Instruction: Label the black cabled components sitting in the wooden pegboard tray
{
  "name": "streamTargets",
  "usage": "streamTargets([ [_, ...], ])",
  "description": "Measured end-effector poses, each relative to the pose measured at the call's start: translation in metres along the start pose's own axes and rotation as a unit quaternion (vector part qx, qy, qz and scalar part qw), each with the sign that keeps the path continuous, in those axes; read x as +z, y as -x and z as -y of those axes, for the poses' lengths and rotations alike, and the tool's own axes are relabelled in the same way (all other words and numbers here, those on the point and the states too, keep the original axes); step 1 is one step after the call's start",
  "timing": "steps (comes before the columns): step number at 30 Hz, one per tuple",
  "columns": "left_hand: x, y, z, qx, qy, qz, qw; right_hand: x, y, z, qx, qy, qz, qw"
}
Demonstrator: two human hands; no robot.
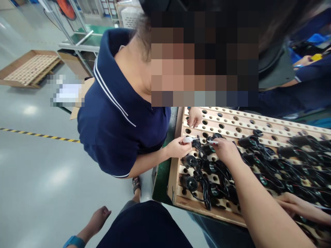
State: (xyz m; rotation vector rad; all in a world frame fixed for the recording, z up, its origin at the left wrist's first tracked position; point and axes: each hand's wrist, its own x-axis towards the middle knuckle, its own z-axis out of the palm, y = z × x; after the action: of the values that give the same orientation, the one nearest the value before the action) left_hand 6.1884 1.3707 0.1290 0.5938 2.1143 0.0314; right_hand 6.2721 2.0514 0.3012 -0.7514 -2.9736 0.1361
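My left hand (98, 218) hangs low at my left side, away from the bench, with a blue band on its wrist. Its fingers are curled in, and nothing shows in them. Reaching over the tray, my right hand (226, 150) pinches a small white label (213, 142) that has a reddish mark. Below and around that hand lie black cylindrical motors (191, 184) with bundled black cables (205, 189), set in a wooden tray with holes (178, 198). Opposite, a co-worker's hand (179, 147) holds a white, crumpled-looking piece (188, 139) close to my label.
The co-worker in a navy polo shirt (124, 113) stands close on the left, their other hand (195, 117) over the tray. Another person's hand (297, 206) is at right among the motors. A holed wooden tray (31, 69) lies on the floor behind; yellow-black tape (46, 136) crosses the floor.
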Motion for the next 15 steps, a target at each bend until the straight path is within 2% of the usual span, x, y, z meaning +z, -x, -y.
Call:
streamTargets([
  [1, -0.001, 0.0, 0.0, 0.072, 0.089, 0.005, 0.993, 0.001, 0.001, 0.0, 0.007, -0.003, -0.005, 1.0],
  [2, -0.003, 0.001, -0.001, 0.158, 0.211, 0.016, 0.965, 0.001, 0.003, 0.0, 0.015, -0.006, -0.012, 1.0],
  [3, -0.004, 0.001, -0.001, 0.244, 0.354, 0.036, 0.902, 0.002, 0.005, 0.0, 0.025, -0.009, -0.02, 0.999],
  [4, -0.005, 0.002, -0.002, 0.311, 0.496, 0.064, 0.808, 0.003, 0.008, 0.0, 0.036, -0.013, -0.028, 0.999],
  [6, -0.008, 0.003, -0.004, 0.363, 0.702, 0.137, 0.597, 0.005, 0.013, 0.001, 0.065, -0.021, -0.05, 0.996],
  [7, -0.01, 0.003, -0.006, 0.363, 0.755, 0.18, 0.516, 0.006, 0.016, 0.002, 0.081, -0.027, -0.061, 0.995],
  [8, -0.012, 0.003, -0.008, 0.358, 0.782, 0.219, 0.461, 0.007, 0.018, 0.003, 0.097, -0.033, -0.072, 0.992],
  [9, -0.015, 0.003, -0.011, 0.352, 0.795, 0.249, 0.427, 0.008, 0.021, 0.004, 0.114, -0.04, -0.084, 0.989],
  [11, -0.02, 0.001, -0.016, 0.351, 0.801, 0.274, 0.4, 0.01, 0.025, 0.007, 0.146, -0.054, -0.11, 0.982],
  [15, -0.024, -0.005, -0.018, 0.376, 0.794, 0.261, 0.401, 0.016, 0.031, 0.012, 0.211, -0.081, -0.159, 0.961],
])
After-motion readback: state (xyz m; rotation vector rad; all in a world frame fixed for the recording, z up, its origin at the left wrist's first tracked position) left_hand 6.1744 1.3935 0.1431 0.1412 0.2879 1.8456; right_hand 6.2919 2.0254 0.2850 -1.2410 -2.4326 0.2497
